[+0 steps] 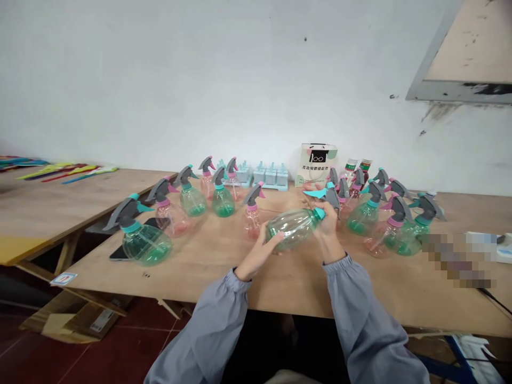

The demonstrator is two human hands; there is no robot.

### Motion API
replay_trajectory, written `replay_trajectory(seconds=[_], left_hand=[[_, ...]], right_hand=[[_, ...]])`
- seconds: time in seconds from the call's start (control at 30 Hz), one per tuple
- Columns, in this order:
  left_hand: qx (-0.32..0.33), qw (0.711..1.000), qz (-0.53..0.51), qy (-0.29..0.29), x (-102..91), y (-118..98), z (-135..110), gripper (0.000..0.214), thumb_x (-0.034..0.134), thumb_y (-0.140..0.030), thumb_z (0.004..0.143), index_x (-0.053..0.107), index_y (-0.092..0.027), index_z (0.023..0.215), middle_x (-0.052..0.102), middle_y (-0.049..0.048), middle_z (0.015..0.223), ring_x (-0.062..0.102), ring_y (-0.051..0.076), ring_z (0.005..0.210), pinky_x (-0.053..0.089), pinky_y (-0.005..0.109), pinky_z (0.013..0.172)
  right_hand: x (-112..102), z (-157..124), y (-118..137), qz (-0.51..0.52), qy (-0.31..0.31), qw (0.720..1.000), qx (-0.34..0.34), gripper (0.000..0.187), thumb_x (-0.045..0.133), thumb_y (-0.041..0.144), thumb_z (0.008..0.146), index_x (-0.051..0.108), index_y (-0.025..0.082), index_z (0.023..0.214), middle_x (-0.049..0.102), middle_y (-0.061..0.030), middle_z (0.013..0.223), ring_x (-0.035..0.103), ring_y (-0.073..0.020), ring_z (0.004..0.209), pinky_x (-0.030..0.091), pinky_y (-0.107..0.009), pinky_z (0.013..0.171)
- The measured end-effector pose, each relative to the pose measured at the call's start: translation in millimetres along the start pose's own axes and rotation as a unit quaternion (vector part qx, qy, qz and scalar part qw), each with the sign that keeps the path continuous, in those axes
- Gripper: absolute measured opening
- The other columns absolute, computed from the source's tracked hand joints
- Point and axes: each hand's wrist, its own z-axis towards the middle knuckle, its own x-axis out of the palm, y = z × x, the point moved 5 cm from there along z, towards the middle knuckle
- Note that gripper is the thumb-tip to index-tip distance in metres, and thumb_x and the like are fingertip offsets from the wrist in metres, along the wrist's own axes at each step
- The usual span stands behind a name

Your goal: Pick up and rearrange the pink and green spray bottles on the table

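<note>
Head view: we clamp our left hand (pixel 267 246) around a green spray bottle (pixel 294 228), our right hand (pixel 328 223) closed on its nozzle (pixel 326 196) above the table (pixel 224 266).

A pale green tint is being shown by the clear, teal-collared, grey-headed spray bottle (pixel 294 228). A pink tint is being shown by the pink-collared bottle (pixel 252 221). Grey-blue sleeves (pixel 352 298) are being worn. Light brown wood grain is being shown by the table (pixel 200 256).
</note>
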Motion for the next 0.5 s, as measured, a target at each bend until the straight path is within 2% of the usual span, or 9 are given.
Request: replay_trajectory(seconds=[0.1,0.2,0.27,0.37,0.43,0.5], left_hand=[[0.003,0.998,-0.061,-0.034,2.0,-4.5,-1.6,0.071,0.073,-0.057,0.077,0.037,-0.028,0.131,0.052,0.0113,0.139,0.07,0.017,0.088,0.057,0.029,0.07],[0.029,0.998,-0.041,-0.037,-3.7,-7.0,-3.7,0.077,0.076,-0.055,0.075,0.034,-0.03,0.134,0.051,0.0109,0.139,0.068,0.021,0.099,0.06,0.034,0.074],[0.066,0.998,-0.004,-0.022,-5.9,-8.8,-5.6,0.081,0.08,-0.053,0.072,0.035,-0.029,0.135,0.051,0.011,0.139,0.065,0.025,0.11,0.059,0.039,0.085],[0.136,0.99,0.022,-0.016,-6.5,-13.1,-8.5,0.095,0.089,-0.047,0.062,0.036,-0.027,0.139,0.047,0.0125,0.146,0.053,0.03,0.131,0.05,0.044,0.106],[0.114,0.993,-0.028,0.011,-3.5,-10.4,-8.5,0.096,0.085,-0.056,0.066,0.036,-0.029,0.144,0.045,0.0126,0.15,0.049,0.032,0.136,0.048,0.044,0.108],[0.021,0.991,-0.106,0.075,3.7,-1.8,-8.8,0.086,0.067,-0.071,0.076,0.037,-0.03,0.147,0.052,0.0128,0.147,0.056,0.032,0.129,0.054,0.042,0.096]], right_hand=[[-9.8,-6.6,-1.8,-0.064,-0.008,0.998,-0.013,0.026,0.063,0.05,0.069,0.059,0.025,0.074,0.067,-0.0008,0.073,0.065,-0.0191,0.075,0.053,-0.031,0.071],[-26.1,-12.0,0.6,-0.18,-0.049,0.98,-0.075,0.032,0.065,0.053,0.071,0.052,0.025,0.065,0.058,0.002,0.066,0.057,-0.0165,0.068,0.05,-0.03,0.07],[-34.7,-14.8,3.0,-0.23,-0.074,0.964,-0.114,0.038,0.066,0.056,0.071,0.048,0.025,0.06,0.053,0.0028,0.063,0.054,-0.0161,0.066,0.048,-0.031,0.069],[-44.5,-19.0,5.5,-0.25,-0.117,0.95,-0.144,0.039,0.063,0.06,0.07,0.051,0.025,0.061,0.055,0.0016,0.064,0.053,-0.017,0.064,0.049,-0.033,0.067],[-47.9,-23.6,7.4,-0.259,-0.12,0.944,-0.164,0.038,0.062,0.06,0.071,0.053,0.025,0.061,0.056,0.0012,0.063,0.054,-0.0174,0.063,0.051,-0.034,0.065],[-49.3,-30.4,10.1,-0.291,-0.082,0.934,-0.19,0.037,0.061,0.058,0.074,0.053,0.025,0.061,0.057,0.0011,0.062,0.056,-0.0176,0.061,0.054,-0.035,0.065]])
